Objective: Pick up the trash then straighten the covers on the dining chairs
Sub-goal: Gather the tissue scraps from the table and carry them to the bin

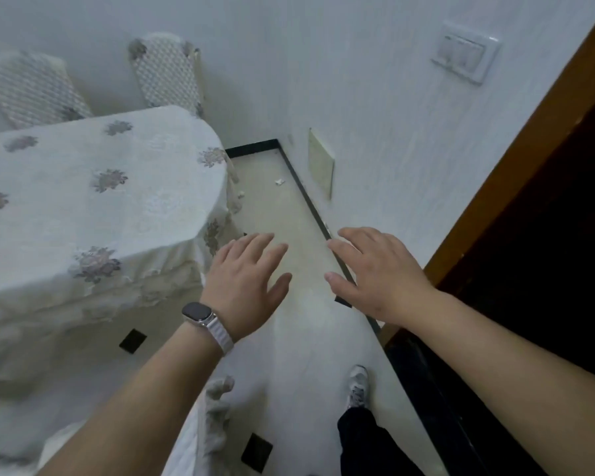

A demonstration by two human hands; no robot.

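Observation:
A small crumpled white scrap of trash [279,182] lies on the pale floor near the black baseboard, well beyond my hands. A second small white bit [241,193] lies by the tablecloth's corner. Two dining chairs stand against the far wall, each in a patterned white cover: one chair [167,72] behind the table's far end, the other chair [31,87] at the upper left. My left hand [244,280], with a watch on its wrist, is held out palm down, fingers apart, empty. My right hand [375,269] is held out beside it, also spread and empty.
A table under a white flowered cloth [93,197] fills the left. A narrow strip of floor [299,324] runs between it and the right wall [392,115]. A dark wooden door frame [516,173] stands at right. My shoe [358,386] is below. White fabric [217,407] hangs at bottom left.

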